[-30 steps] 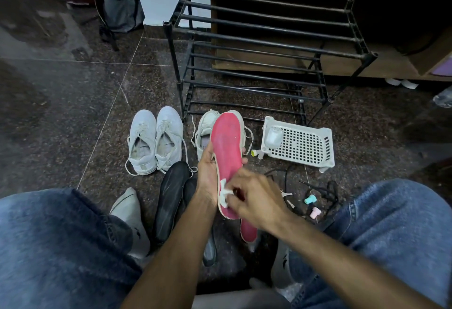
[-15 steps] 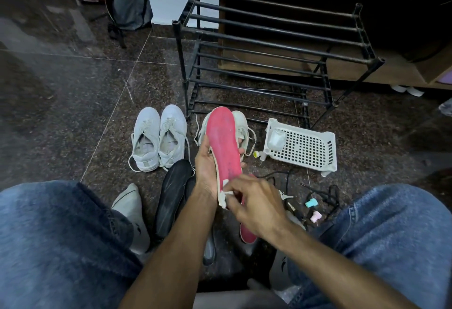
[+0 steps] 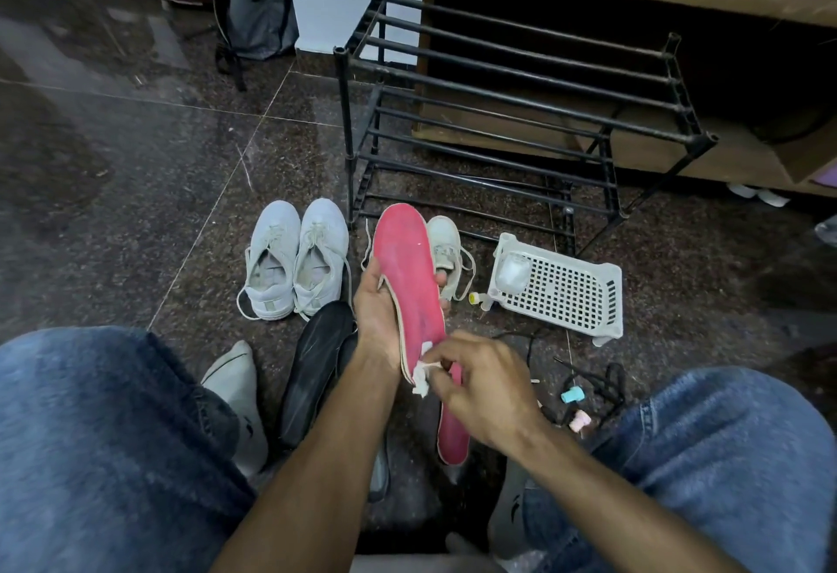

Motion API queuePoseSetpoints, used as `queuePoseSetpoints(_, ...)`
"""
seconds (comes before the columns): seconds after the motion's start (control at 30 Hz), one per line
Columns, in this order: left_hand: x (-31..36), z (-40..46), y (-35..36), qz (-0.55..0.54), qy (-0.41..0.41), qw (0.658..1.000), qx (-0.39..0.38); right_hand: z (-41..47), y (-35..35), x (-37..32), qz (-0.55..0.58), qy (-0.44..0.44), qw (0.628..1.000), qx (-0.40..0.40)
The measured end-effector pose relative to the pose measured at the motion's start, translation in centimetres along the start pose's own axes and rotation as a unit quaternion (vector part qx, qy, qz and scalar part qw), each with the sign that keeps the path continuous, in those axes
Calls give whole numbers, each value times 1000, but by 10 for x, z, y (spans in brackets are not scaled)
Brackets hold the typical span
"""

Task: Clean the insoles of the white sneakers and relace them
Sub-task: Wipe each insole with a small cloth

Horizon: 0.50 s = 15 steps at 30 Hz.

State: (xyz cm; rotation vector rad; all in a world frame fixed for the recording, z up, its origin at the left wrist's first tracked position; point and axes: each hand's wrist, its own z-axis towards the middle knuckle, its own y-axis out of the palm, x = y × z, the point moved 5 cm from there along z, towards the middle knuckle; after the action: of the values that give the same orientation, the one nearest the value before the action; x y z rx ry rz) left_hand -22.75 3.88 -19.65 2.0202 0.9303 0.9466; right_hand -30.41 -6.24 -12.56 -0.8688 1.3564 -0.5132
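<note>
Gripping the pink foam insole [image 3: 410, 273] along its edges, the left hand [image 3: 378, 314] holds it upright above the dark speckled floor [image 3: 158, 192]. The right hand [image 3: 480, 384] has its fingers [image 3: 446, 362] pinching a small white cloth scrap [image 3: 422, 380] against the insole's lower end. A pair of white laced sneakers [image 3: 294, 260] sits just left, near the black metal rack [image 3: 521, 119].

Bare floor [image 3: 136, 173] opens upper left; shoe rack [image 3: 498, 119], sneakers [image 3: 294, 264] and basket [image 3: 566, 296] crowd my reach ahead.
</note>
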Motion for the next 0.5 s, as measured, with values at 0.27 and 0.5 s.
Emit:
queuePoseSetpoints(0.27, -4, -13, 18, -49, -32, 998, -18, 29, -11, 30, 179, 134, 971, 87)
queuePoseSetpoints(0.5, -11, -18, 15, 36, -29, 999, -19, 17, 2, 2, 10, 36, 999, -1)
